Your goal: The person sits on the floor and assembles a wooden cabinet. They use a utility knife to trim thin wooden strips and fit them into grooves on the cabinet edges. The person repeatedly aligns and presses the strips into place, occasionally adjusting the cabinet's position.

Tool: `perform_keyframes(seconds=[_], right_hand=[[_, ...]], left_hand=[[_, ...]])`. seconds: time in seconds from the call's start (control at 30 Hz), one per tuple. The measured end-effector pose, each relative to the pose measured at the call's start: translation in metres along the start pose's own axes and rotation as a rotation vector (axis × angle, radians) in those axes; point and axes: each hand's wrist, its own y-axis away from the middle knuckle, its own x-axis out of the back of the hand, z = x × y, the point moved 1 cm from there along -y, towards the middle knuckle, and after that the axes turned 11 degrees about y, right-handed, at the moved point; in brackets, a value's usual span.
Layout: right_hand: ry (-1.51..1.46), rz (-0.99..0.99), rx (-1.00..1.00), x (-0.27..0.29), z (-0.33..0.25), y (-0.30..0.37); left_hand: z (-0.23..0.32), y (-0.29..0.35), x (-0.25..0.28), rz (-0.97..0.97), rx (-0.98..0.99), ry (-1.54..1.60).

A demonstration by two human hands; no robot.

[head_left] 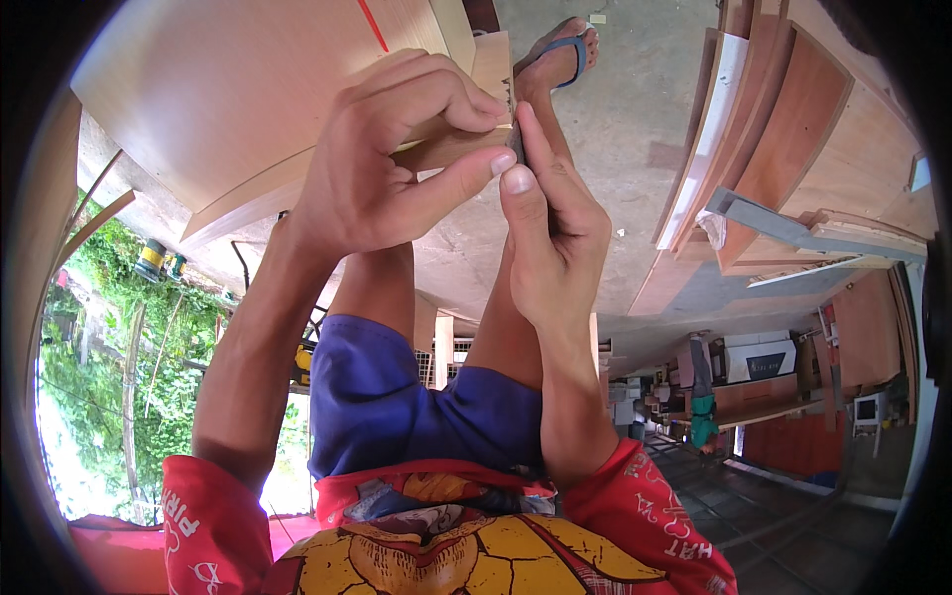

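My left hand [372, 154] is curled at the end of a narrow pale wooden piece [451, 149], its thumb and fingertips pressed toward the end. What it grips is mostly hidden behind the fingers. From the other side, my right hand [560, 223] comes up with thumb and forefinger closed on a small dark grey piece [517, 147], too covered to name. The two thumb tips almost meet there. A large pale wood panel [218, 99] with a red mark lies to the left of my left hand.
Wooden boards and strips [783, 149] are stacked on the right, with a grey metal-looking bar [773, 220] across them. A sandalled foot [570, 59] stands on the concrete floor [635, 109] ahead. Another person in green [703, 421] is in the background at lower right.
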Motion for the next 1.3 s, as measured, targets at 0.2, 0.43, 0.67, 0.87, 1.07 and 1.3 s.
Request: perform_keyframes(seconds=[0.2, 0.43, 0.67, 0.87, 1.07, 1.3], right_hand=[[-0.275, 0.047, -0.241, 0.006, 0.002, -0.010], [0.050, 0.123, -0.262, 0.033, 0.037, 0.020], [0.439, 0.073, -0.146, 0.039, 0.078, 0.060], [0.675, 0.189, -0.155, 0.033, 0.098, 0.051], [0.756, 0.203, -0.103, 0.030, 0.105, 0.040], [0.674, 0.132, -0.148, 0.027, 0.094, 0.038]], left_hand=[[0.005, -0.003, -0.004, 0.034, 0.065, 0.056], [0.020, -0.024, -0.001, -0.017, 0.411, 0.011], [0.061, -0.052, 0.025, -0.240, 0.539, -0.101], [0.023, -0.014, 0.022, -0.027, 0.427, 0.001], [0.022, 0.001, 0.002, -0.055, -0.072, -0.175], [0.018, -0.002, -0.001, -0.136, 0.043, -0.125]])
